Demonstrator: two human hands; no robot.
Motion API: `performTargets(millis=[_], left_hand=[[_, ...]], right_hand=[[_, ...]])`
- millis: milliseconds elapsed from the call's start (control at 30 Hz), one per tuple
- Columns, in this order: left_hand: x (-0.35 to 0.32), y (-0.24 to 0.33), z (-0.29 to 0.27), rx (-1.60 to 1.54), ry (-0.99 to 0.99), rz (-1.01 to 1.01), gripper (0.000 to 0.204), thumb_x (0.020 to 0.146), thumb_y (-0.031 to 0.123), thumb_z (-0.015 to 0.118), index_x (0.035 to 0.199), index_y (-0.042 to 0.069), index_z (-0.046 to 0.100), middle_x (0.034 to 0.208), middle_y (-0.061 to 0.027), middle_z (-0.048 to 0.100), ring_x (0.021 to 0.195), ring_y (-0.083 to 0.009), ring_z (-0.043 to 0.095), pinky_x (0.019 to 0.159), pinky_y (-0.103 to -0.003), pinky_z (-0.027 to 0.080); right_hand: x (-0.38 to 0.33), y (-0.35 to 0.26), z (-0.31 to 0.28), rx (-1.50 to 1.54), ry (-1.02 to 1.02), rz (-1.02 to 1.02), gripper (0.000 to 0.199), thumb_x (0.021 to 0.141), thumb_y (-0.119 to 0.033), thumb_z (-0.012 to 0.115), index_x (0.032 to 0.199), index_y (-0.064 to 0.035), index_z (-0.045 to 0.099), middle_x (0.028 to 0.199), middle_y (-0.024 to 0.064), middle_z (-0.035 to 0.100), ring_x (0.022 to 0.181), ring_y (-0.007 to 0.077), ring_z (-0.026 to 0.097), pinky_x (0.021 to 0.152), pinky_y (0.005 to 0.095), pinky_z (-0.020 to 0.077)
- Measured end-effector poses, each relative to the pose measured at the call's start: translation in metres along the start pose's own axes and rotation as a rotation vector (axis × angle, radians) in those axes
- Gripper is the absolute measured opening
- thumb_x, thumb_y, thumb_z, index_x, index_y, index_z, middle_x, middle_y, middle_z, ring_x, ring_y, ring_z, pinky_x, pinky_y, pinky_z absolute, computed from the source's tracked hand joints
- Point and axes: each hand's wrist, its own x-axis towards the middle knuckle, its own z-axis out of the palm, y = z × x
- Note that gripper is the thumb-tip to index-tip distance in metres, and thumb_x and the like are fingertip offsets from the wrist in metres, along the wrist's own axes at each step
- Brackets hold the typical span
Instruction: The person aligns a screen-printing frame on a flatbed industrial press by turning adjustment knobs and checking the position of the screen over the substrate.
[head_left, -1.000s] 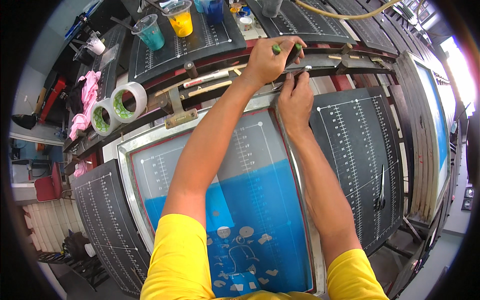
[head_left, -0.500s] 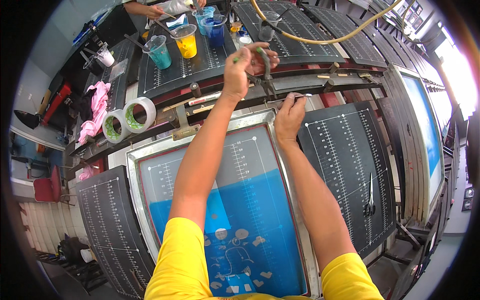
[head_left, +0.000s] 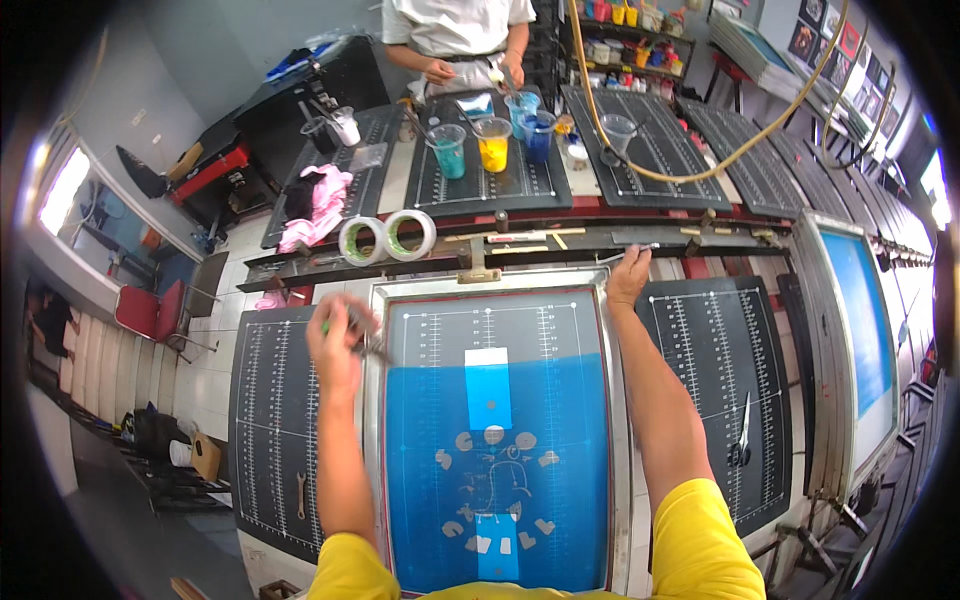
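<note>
A screen-printing frame with blue-coated mesh lies before me, with pale cut-out shapes in the coating's lower part. My left hand, blurred by motion, is closed round a dark metal tool with some green on it, beside the frame's upper left. What kind of tool it is does not show clearly. At the frame's upper right corner my right hand has its fingers closed on a thin silver metal rod, next to the dark rail. Part of the rod is hidden by the fingers.
Black ruled boards flank the frame; scissors lie on the right one, a spanner on the left. Tape rolls stand by the rail. Beyond are ink cups, a hanging hose and a person in white.
My left hand has swung from the rail, above the frame, down to the frame's left side with the dark tool. My right hand stays by the upper right corner. The view has shifted and tilted up.
</note>
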Motion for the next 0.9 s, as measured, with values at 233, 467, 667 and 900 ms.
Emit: performTargets(millis=[233, 467, 667, 900], left_hand=[[-0.165, 0.034, -0.176, 0.748, 0.295, -0.134, 0.019, 0.087, 0.017, 0.071, 0.085, -0.002, 0.064, 0.076, -0.0076, 0.063, 0.062, -0.0149, 0.058, 0.058, -0.028, 0.046], [-0.281, 0.016, -0.209, 1.306, 0.273, -0.08, 0.025, 0.081, 0.018, 0.075, 0.096, 0.0, 0.067, 0.088, -0.0166, 0.064, 0.081, -0.0347, 0.061, 0.074, -0.041, 0.048], [-0.295, 0.006, -0.209, 1.554, 0.171, -0.01, 0.036, 0.086, 0.028, 0.069, 0.11, 0.001, 0.065, 0.103, -0.0174, 0.061, 0.097, -0.0365, 0.056, 0.083, -0.043, 0.047], [-0.308, -0.013, -0.217, 1.799, 0.105, 0.015, 0.046, 0.089, 0.043, 0.062, 0.118, 0.007, 0.062, 0.111, -0.0151, 0.057, 0.101, -0.0345, 0.054, 0.084, -0.047, 0.045]], right_hand=[[0.002, -0.028, -0.088, -0.112, -0.124, 0.014, 0.036, 0.099, -0.03, 0.047, 0.091, 0.0043, 0.054, 0.08, 0.0224, 0.057, 0.074, 0.0369, 0.053, 0.07, 0.0448, 0.0414], [-0.066, -0.016, -0.284, -0.682, -0.573, -0.018, 0.031, 0.097, -0.029, 0.052, 0.095, 0.0013, 0.054, 0.084, 0.027, 0.064, 0.081, 0.0466, 0.062, 0.071, 0.0515, 0.0456], [-0.133, -0.032, -0.398, -0.993, -0.582, 0.034, 0.034, 0.094, -0.031, 0.058, 0.113, -0.0038, 0.053, 0.091, 0.0255, 0.067, 0.086, 0.0457, 0.064, 0.074, 0.0523, 0.0488], [-0.16, -0.015, -0.449, -0.974, -0.508, -0.254, 0.026, 0.094, -0.025, 0.058, 0.108, -0.0033, 0.056, 0.098, 0.0173, 0.063, 0.091, 0.0396, 0.061, 0.075, 0.047, 0.0484]])
